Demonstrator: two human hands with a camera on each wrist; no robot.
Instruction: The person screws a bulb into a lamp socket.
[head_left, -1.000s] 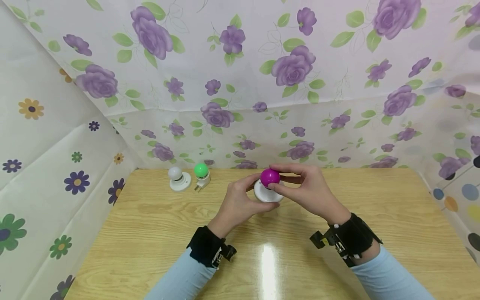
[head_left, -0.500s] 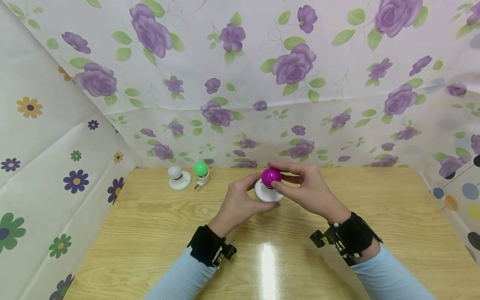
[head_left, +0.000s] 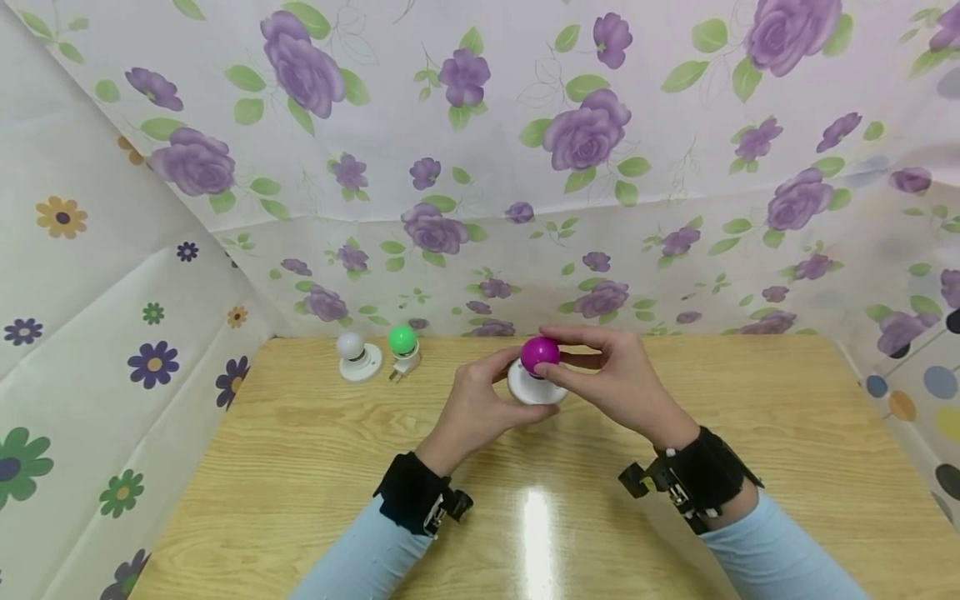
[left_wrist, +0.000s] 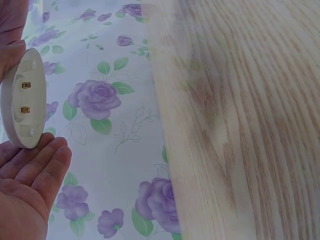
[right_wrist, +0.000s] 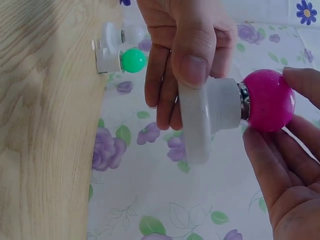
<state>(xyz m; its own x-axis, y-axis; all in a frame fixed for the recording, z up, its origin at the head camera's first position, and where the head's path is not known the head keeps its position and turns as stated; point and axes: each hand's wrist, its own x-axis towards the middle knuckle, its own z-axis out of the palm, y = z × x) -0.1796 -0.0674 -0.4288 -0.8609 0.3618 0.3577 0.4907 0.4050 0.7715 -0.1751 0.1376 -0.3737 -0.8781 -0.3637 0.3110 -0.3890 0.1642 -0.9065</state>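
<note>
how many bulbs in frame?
3. A magenta bulb sits in the white socket base, which the left hand grips, with the right hand pinching the bulb. A white bulb and a green bulb stand at the table's far left. None seems hidden.

Both arms wear light blue long sleeves (head_left: 780, 557). Each wrist carries a black strap (head_left: 408, 490), snug just above the sleeve cuff. Beside each strap sits a small black camera mount (head_left: 654, 482), seemingly with metal fittings. Both hands are bare.
</note>
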